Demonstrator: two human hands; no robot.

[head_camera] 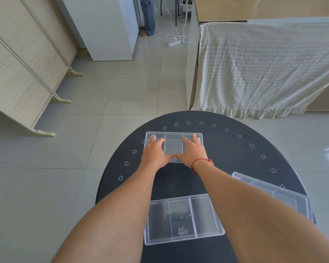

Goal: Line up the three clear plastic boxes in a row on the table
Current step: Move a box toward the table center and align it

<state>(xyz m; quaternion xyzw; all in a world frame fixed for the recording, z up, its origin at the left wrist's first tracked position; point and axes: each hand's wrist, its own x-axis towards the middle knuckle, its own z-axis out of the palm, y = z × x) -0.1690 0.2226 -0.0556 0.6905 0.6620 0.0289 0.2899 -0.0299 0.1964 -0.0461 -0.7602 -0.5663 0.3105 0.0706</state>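
Three clear plastic boxes with inner dividers lie on a round black table (235, 149). The far box (173, 145) sits toward the back of the table. My left hand (153, 153) rests on its left part and my right hand (193, 152) on its right part, fingers spread over the top and thumbs at the near edge. The near box (180, 219) lies between my forearms at the table's front. A third box (277, 192) lies at the right, turned at an angle and partly hidden by my right forearm.
A folding screen (21, 73) stands at the left on the tiled floor. A cloth-covered piece of furniture (264, 67) stands behind the table at the right. A power strip with cables (175, 42) lies on the floor, and a person's legs (148, 16) show at the back.
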